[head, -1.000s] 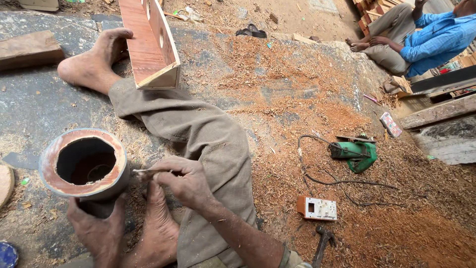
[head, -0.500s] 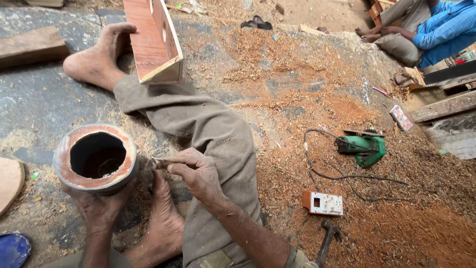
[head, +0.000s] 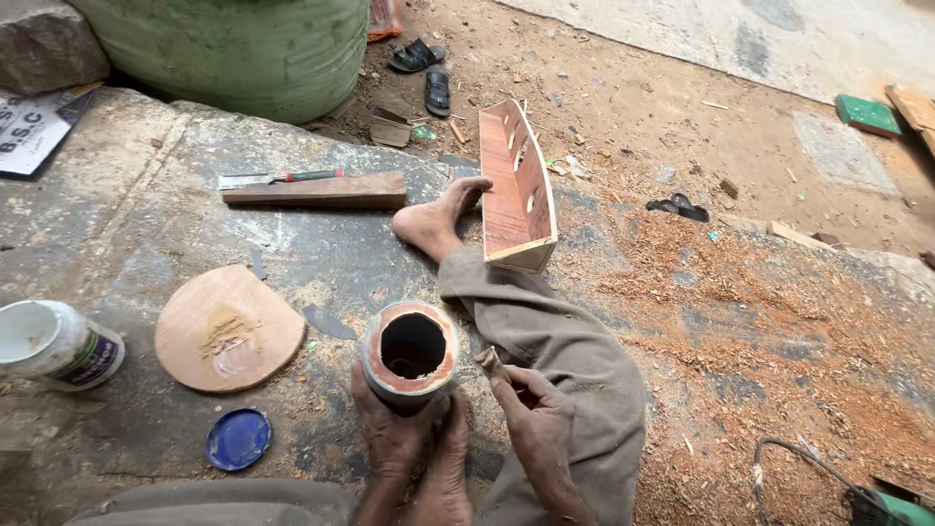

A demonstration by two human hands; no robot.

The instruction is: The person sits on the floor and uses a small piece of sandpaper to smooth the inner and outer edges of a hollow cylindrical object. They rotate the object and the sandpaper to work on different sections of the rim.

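Note:
I sit on the ground with my right leg stretched out. My left hand (head: pixel 388 429) grips a hollow wooden cylinder (head: pixel 410 351) from below, its open mouth facing up with a reddish rim. Beside the cylinder's right rim, my right hand (head: pixel 534 421) pinches a small flat piece (head: pixel 487 358); I cannot tell whether the piece touches the rim. My left foot (head: pixel 446 472) lies under the cylinder next to the left hand.
A round wooden disc (head: pixel 229 326), a blue lid (head: pixel 239 438) and a white jar (head: pixel 56 343) lie to the left. Farther off are a plank (head: pixel 312 191) with a red-handled blade (head: pixel 282 178), a wooden trough (head: pixel 516 185), a green sack (head: pixel 234 49), sandals (head: pixel 427 73) and a green power tool (head: pixel 888 508).
The view has swung toward the left, bringing the disc, jar and sack into sight. The cylinder stays in my left hand and my right hand remains at its right rim.

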